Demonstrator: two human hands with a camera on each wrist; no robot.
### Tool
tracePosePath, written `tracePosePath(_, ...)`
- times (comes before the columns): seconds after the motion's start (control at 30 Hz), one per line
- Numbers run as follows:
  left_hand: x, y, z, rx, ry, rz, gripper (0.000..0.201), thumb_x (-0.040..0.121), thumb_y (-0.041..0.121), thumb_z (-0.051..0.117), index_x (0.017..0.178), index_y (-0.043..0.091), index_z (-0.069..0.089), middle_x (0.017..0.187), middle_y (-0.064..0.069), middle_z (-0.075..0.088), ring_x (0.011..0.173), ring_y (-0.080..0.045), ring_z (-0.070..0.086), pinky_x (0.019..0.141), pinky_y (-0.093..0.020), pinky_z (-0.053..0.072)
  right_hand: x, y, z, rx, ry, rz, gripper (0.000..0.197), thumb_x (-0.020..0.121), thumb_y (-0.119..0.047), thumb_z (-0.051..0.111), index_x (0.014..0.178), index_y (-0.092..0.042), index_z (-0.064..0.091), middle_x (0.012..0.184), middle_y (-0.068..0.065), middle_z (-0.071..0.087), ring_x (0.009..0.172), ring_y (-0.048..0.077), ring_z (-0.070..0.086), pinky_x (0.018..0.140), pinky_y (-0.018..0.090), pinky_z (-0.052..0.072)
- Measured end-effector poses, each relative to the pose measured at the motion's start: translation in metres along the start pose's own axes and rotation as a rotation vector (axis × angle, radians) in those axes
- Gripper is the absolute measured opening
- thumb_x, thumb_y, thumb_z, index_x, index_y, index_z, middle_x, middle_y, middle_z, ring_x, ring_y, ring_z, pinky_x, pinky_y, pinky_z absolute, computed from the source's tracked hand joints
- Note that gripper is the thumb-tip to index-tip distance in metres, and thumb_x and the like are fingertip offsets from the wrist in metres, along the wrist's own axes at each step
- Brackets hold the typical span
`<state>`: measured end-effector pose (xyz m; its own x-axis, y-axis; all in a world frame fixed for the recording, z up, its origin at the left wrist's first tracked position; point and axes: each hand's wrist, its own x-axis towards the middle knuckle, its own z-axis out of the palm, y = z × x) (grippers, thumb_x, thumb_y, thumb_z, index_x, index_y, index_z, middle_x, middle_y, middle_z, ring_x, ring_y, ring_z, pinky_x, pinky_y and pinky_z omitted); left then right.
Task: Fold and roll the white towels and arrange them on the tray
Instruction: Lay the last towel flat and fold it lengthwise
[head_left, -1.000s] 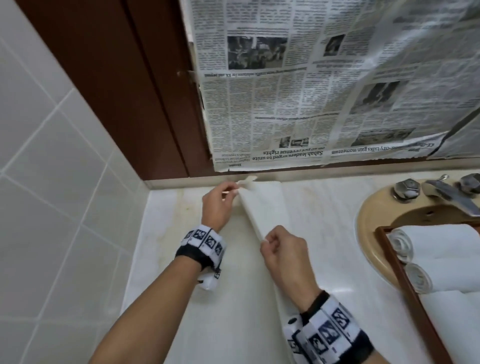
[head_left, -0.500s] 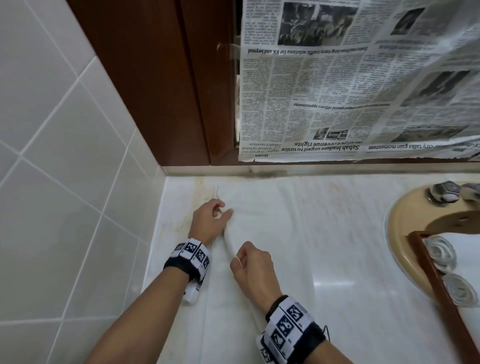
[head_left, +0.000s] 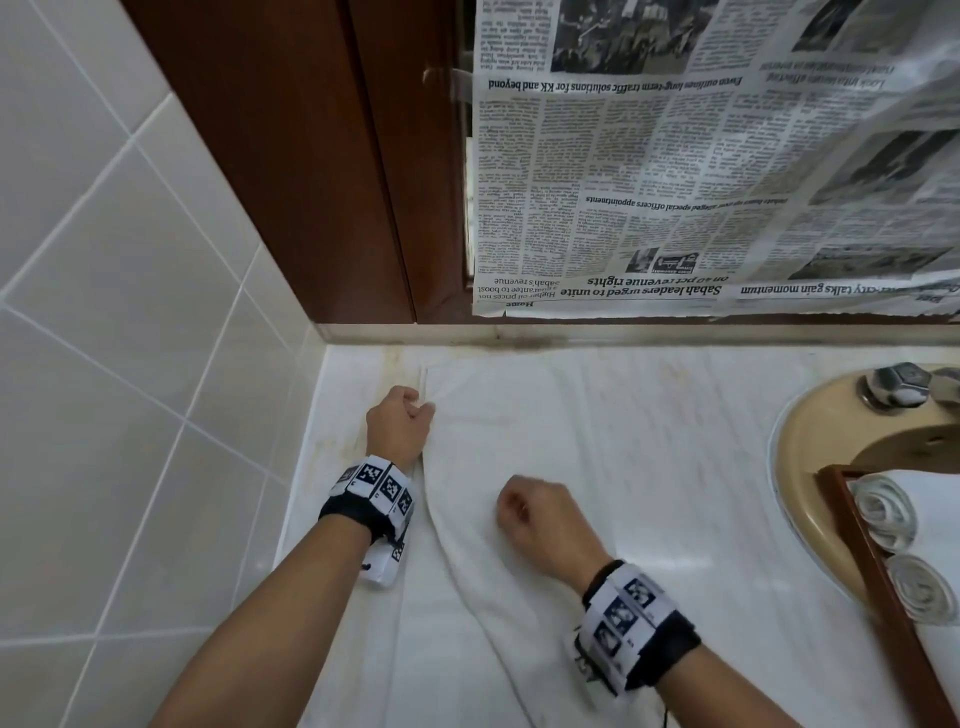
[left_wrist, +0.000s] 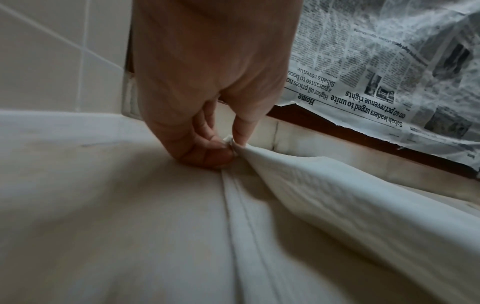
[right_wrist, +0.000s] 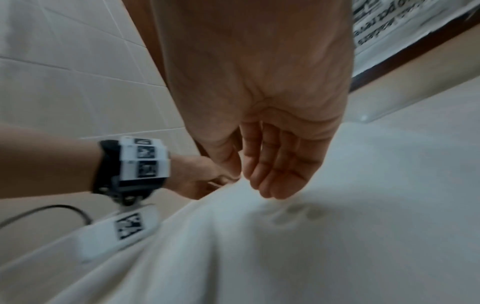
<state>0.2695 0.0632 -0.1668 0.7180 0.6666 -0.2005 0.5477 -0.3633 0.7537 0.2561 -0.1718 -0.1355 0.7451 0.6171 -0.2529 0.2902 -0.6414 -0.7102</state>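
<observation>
Where pinched, towel (left_wrist: 337, 205) beside left hand (left_wrist: 207, 92)

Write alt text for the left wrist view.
The left hand pinches the edge of a white towel between thumb and fingertips, lifting a fold off the pale countertop. Behind hang a torn-edged newspaper and a tiled wall.

The white towel (head_left: 519, 467) covers the counter (head_left: 701, 441) between the tiled wall (head_left: 130, 364) on the left and the sink (head_left: 810, 457) on the right — the tap (head_left: 893, 387) and the tray (head_left: 857, 545) of rolled towels (head_left: 883, 512) block that side. Behind, hanging newspaper (head_left: 675, 182) stops short of the counter — a low gap.
</observation>
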Motion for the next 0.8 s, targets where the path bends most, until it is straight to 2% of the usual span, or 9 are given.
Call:
tracePosePath(0.1,0.010,0.006,-0.001,0.041,0.006,-0.020,0.015,0.094,0.022,0.065,0.102,0.011,0.071,0.093,-0.004,0.067,0.092,-0.020,0.059,0.078,-0.020,0.038,0.031,0.028,-0.031,-0.089,0.169,0.014,0.008,0.090,-0.019,0.057,0.089,-0.013,0.063,0.089,0.002,0.063,0.081,0.022,0.059,0.072,0.035,0.048)
tracePosePath(0.2,0.016,0.011,0.000,0.109,0.035,-0.089,0.013,0.094,0.020,0.060,0.097,0.013,0.070,0.098,-0.007,0.068,0.086,-0.021,0.056,0.073,-0.023,0.039,0.063,0.052,-0.050,-0.160,0.335,0.066,0.023,0.095,-0.021,0.057,0.113,-0.008,0.061,0.113,0.011,0.057,0.104,0.029,0.053,0.082,0.037,0.044)
tracePosePath(0.27,0.017,0.012,0.000,0.119,0.028,-0.116,0.014,0.093,0.016,0.056,0.097,0.011,0.068,0.099,-0.009,0.067,0.084,-0.023,0.057,0.071,-0.025,0.041,0.080,0.064,-0.060,-0.136,0.383,0.191,0.038,0.097,-0.024,0.056,0.129,-0.005,0.053,0.129,0.015,0.049,0.119,0.033,0.046,0.094,0.042,0.042)
tracePosePath(0.33,0.019,0.012,0.002,0.115,0.016,-0.112,0.013,0.091,0.013,0.054,0.095,0.008,0.066,0.096,-0.009,0.065,0.085,-0.026,0.059,0.070,-0.027,0.043,0.094,0.073,-0.063,-0.087,0.391,0.306,0.044,0.099,-0.028,0.054,0.134,-0.002,0.050,0.133,0.018,0.045,0.122,0.036,0.045,0.099,0.044,0.041)
tracePosePath(0.47,0.026,0.015,0.004,0.152,0.045,-0.041,0.015,0.092,0.018,0.059,0.094,0.005,0.067,0.091,-0.010,0.067,0.088,-0.025,0.059,0.073,-0.030,0.046,0.110,0.075,-0.061,-0.057,0.383,0.350,0.032,0.098,-0.027,0.055,0.118,-0.002,0.058,0.116,0.016,0.054,0.108,0.035,0.053,0.092,0.042,0.045)
tracePosePath(0.57,0.029,0.019,0.006,0.219,0.071,0.009,0.012,0.093,0.013,0.057,0.093,0.007,0.067,0.090,-0.009,0.067,0.085,-0.025,0.058,0.073,-0.030,0.045,0.115,0.072,-0.059,-0.041,0.378,0.344,0.021,0.095,-0.022,0.057,0.106,-0.004,0.060,0.105,0.012,0.059,0.099,0.033,0.056,0.087,0.041,0.047)
tracePosePath(0.7,0.034,0.021,0.005,0.155,0.088,-0.062,0.016,0.091,0.008,0.053,0.092,0.011,0.068,0.094,-0.010,0.067,0.085,-0.024,0.052,0.073,-0.027,0.040,0.117,0.075,-0.067,0.178,0.466,0.430,0.013,0.088,-0.020,0.068,0.095,-0.011,0.062,0.091,0.006,0.064,0.091,0.028,0.062,0.084,0.040,0.052)
tracePosePath(0.8,0.038,0.019,0.006,0.134,0.083,-0.074,0.018,0.089,0.008,0.052,0.094,0.014,0.069,0.097,-0.010,0.069,0.090,-0.025,0.055,0.074,-0.027,0.040,0.118,0.075,-0.071,0.237,0.476,0.470,0.014,0.085,-0.023,0.072,0.087,-0.016,0.060,0.093,0.007,0.067,0.086,0.026,0.064,0.078,0.035,0.053)
